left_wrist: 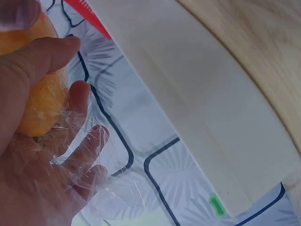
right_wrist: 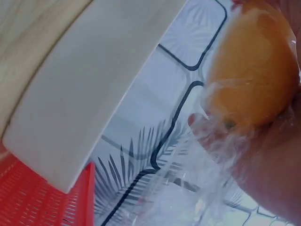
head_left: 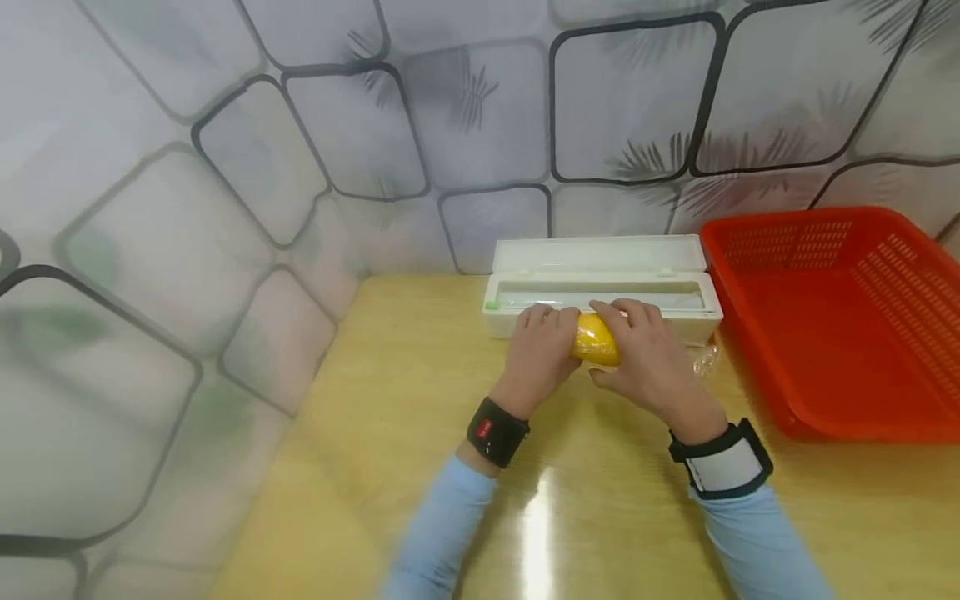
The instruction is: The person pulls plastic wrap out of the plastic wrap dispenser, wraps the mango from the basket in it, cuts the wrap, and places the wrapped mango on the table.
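Both hands hold a yellow-orange oval fruit (head_left: 596, 340) between them, raised over the table in front of a white cling film dispenser (head_left: 600, 321). My left hand (head_left: 543, 346) curls round its left end, thumb across the skin in the left wrist view, with loose cling film (left_wrist: 70, 155) over the palm and fingers. Round the other end grips my right hand (head_left: 648, 358). Clear film covers the fruit (right_wrist: 254, 70) in the right wrist view and trails off in a crumpled tail (right_wrist: 221, 146) near its small green stem spot.
The dispenser's lid (head_left: 596, 252) is raised, and a film roll (head_left: 600, 298) lies inside. A red plastic basket (head_left: 847, 333) stands against its right side. Behind the yellow wood-grain table (head_left: 405, 367) rises a patterned wall (head_left: 480, 117).
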`<state>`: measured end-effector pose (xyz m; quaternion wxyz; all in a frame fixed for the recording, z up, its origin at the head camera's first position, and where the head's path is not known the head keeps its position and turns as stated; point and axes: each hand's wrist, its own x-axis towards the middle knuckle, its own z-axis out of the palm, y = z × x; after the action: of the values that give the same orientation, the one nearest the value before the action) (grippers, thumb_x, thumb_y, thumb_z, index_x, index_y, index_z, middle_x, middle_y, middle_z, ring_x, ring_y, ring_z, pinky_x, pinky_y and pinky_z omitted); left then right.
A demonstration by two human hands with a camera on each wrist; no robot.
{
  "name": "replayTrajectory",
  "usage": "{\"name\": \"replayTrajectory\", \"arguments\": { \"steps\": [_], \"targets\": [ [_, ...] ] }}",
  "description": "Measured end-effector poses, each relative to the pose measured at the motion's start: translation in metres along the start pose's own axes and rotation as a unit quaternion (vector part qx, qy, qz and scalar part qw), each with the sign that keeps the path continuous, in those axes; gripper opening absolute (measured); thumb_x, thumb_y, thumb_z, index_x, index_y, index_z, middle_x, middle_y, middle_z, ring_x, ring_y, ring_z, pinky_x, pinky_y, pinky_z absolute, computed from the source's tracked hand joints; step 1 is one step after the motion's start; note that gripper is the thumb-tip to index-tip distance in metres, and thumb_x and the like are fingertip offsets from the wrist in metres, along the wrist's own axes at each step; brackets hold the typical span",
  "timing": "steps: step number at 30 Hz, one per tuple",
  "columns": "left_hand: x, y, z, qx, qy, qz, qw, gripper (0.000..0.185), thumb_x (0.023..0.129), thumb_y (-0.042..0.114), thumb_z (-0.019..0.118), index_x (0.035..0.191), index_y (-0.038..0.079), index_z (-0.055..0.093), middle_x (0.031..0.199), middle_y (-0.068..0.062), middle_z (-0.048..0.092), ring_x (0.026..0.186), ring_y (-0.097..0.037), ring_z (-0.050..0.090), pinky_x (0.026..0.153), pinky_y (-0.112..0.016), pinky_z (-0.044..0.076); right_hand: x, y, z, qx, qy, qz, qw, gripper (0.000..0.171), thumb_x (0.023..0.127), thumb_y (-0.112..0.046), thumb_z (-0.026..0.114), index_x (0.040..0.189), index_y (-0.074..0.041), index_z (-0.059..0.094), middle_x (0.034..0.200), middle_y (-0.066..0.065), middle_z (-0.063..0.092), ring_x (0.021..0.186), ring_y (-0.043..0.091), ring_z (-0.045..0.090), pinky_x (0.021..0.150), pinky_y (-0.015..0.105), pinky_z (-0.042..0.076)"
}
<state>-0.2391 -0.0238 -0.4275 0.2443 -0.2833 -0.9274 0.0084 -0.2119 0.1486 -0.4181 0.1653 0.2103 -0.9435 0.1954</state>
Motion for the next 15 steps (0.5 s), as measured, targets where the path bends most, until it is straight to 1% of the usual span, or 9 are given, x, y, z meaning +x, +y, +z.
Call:
{"name": "replayTrajectory", "arguments": {
  "steps": [2,4,7,10,13,15],
  "targets": [
    [-0.001,-0.002,-0.001,-0.001,0.014,-0.001,0.9999,0.043,0.08,0.034,0.081,0.11,0.012,0.059,0.094,0.003,0.069,0.094,-0.02,0.06,0.087,-0.031,0.048,0.0,-0.001,0.002,-0.004,0.019,0.006,1.0,0.083,0.066,-0.014,0.091,0.137,-0.004,0.049,0.121,0.025,0.055,0.108,0.047,0.052,0.089,0.061,0.048],
    [-0.002,-0.003,0.001,-0.004,0.02,-0.002,0.9998,0.042,0.08,0.033,0.081,0.109,0.012,0.059,0.092,0.003,0.069,0.089,-0.019,0.06,0.082,-0.029,0.048,0.0,-0.002,0.006,-0.008,0.028,0.013,0.999,0.08,0.066,-0.012,0.091,0.134,-0.003,0.05,0.117,0.025,0.057,0.103,0.046,0.055,0.087,0.059,0.05],
    [-0.003,-0.002,0.004,-0.023,0.019,-0.009,0.9995,0.044,0.079,0.03,0.082,0.11,0.011,0.058,0.089,0.002,0.068,0.081,-0.018,0.058,0.075,-0.027,0.048,0.0,-0.001,0.012,0.0,0.035,0.023,0.999,0.075,0.066,-0.008,0.089,0.13,-0.001,0.051,0.111,0.025,0.058,0.098,0.043,0.055,0.086,0.056,0.05],
    [-0.001,0.001,0.009,-0.054,0.013,-0.023,0.9982,0.044,0.079,0.026,0.082,0.111,0.01,0.056,0.087,0.002,0.068,0.075,-0.017,0.058,0.069,-0.027,0.048,0.001,0.002,0.016,0.019,0.051,0.023,0.998,0.072,0.064,-0.005,0.088,0.126,0.001,0.053,0.107,0.025,0.058,0.098,0.042,0.053,0.087,0.053,0.048],
    [0.001,0.005,0.014,-0.087,0.019,-0.04,0.9953,0.046,0.079,0.022,0.082,0.114,0.009,0.055,0.09,0.0,0.07,0.074,-0.016,0.061,0.068,-0.026,0.049,0.001,0.004,0.019,0.028,0.075,0.014,0.997,0.07,0.062,-0.003,0.089,0.123,0.003,0.054,0.106,0.024,0.058,0.098,0.041,0.052,0.087,0.053,0.046],
    [0.001,0.008,0.016,-0.109,0.029,-0.051,0.9923,0.049,0.078,0.019,0.083,0.117,0.007,0.055,0.096,-0.001,0.07,0.078,-0.017,0.062,0.071,-0.026,0.051,0.001,0.005,0.019,0.021,0.093,0.004,0.995,0.07,0.061,-0.003,0.089,0.122,0.003,0.055,0.104,0.025,0.059,0.096,0.041,0.053,0.086,0.052,0.047]
  ]
}}
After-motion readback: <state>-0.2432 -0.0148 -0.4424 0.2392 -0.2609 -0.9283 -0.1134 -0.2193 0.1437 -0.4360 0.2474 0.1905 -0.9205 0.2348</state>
